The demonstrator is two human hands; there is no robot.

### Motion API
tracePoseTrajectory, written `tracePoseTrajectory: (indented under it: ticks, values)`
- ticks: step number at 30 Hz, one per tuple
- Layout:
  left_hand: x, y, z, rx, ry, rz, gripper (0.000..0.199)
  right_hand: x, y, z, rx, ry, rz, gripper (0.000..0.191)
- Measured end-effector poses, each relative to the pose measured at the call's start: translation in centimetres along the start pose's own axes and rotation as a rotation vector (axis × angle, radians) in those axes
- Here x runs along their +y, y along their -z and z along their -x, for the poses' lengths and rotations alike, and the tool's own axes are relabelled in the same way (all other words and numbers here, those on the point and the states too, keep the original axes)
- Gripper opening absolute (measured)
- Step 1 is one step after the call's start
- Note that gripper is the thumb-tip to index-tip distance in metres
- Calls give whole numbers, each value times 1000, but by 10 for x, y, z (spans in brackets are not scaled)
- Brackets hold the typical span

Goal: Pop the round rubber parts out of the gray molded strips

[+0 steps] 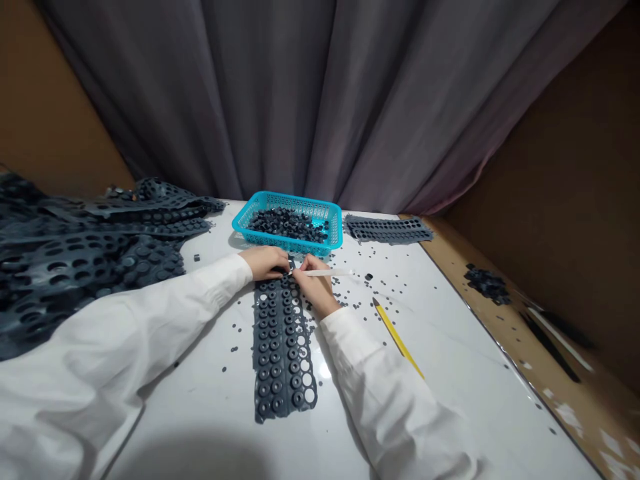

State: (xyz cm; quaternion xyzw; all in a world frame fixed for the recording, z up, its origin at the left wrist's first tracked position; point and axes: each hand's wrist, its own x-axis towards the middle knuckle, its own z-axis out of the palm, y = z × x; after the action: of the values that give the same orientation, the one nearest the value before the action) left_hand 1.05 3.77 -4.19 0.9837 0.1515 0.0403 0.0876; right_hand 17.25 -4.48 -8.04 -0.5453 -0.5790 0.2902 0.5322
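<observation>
A dark rubber sheet [280, 347] lies lengthwise in front of me, with rows of round ring-shaped parts moulded in it and a column of empty holes along its right side. At its far end, the curled fingers of my left hand [267, 262] grip the sheet. My right hand [319, 287] is closed around a thin white stick [333, 272], whose tip points left at the sheet, close to my left fingertips. The exact contact at the tip is hidden by fingers. Just beyond both hands stands a blue plastic basket [253, 239] holding many small black rubber parts [285, 223].
Large perforated rubber sheets [90, 253] are piled at left. Another strip [390, 229] lies right of the basket. A yellow craft knife or pen-like tool [399, 338] and small black discs scatter the white table [215, 413]. A black heap [486, 285] sits at far right.
</observation>
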Motion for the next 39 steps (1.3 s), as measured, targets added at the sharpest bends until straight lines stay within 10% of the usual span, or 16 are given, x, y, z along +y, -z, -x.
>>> tracePoseTrajectory:
  ticks: [29,39]
  values:
    - [20,8,-4,-27,72,-39,13,-5,1,1,-44,-25,72,19]
    - [-6,-17,4,189,19,237,22,-7,1,2,-30,-28,98,18]
